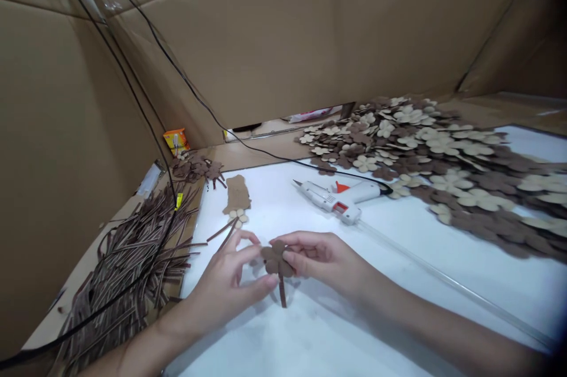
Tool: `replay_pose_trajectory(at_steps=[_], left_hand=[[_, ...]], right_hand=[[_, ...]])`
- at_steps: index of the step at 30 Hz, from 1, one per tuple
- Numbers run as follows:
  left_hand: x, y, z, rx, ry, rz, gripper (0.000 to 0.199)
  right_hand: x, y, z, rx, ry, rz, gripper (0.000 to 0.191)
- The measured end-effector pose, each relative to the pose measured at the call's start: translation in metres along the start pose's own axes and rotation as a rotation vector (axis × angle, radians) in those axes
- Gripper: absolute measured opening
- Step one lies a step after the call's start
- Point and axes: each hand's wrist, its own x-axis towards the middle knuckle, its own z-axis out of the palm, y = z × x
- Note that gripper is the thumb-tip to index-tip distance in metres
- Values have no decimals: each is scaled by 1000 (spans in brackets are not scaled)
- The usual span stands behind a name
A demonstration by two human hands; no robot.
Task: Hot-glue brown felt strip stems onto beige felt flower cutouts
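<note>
A brown flower cut-out (278,256), which looks like felt, is held above the white board (266,335). A narrow brown strip (282,293) hangs below it; where the strip meets the flower is hidden. My right hand (325,259) pinches the flower's right side between thumb and fingers. From the left, my left hand (234,276) curves around it, thumb at the lower petal and a fingertip at the left petal. A beige flower (239,218) and loose strips (220,229) lie just beyond my left hand.
A white glue gun (332,200) with a long clear glue stick (425,267) lies behind my right hand. Brown and beige flowers (452,179) are heaped at right. Many strips (133,259) pile at left. A black cable (195,93) crosses the cardboard walls (274,40).
</note>
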Motion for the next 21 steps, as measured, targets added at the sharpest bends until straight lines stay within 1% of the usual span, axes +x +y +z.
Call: replay_pose_trajectory(at_steps=[1, 3, 7, 9, 12, 14, 17, 21], left_hand=[[0, 0, 0, 25, 9, 11, 32], [0, 0, 2, -39, -8, 10, 33], [1, -2, 10, -357, -95, -68, 33], [1, -2, 12, -456, -90, -139, 32], [1, -1, 10, -494, -17, -246, 35], [1, -1, 8, -500, 27, -295, 38], [2, -2, 6, -481, 65, -317, 40], [0, -5, 9, -471, 64, -319, 40]], right_hand=[[-1, 0, 1, -16, -7, -2, 28], [-1, 0, 2, -57, -16, -2, 29], [-1, 3, 4, -124, -36, -4, 30], [-1, 5, 3, -171, -45, -13, 30], [-3, 9, 0, -320, -20, 4, 31], [-4, 8, -1, -383, 19, 19, 33], [-6, 2, 0, -384, 56, 56, 38], [-7, -6, 5, -464, 22, 171, 46]])
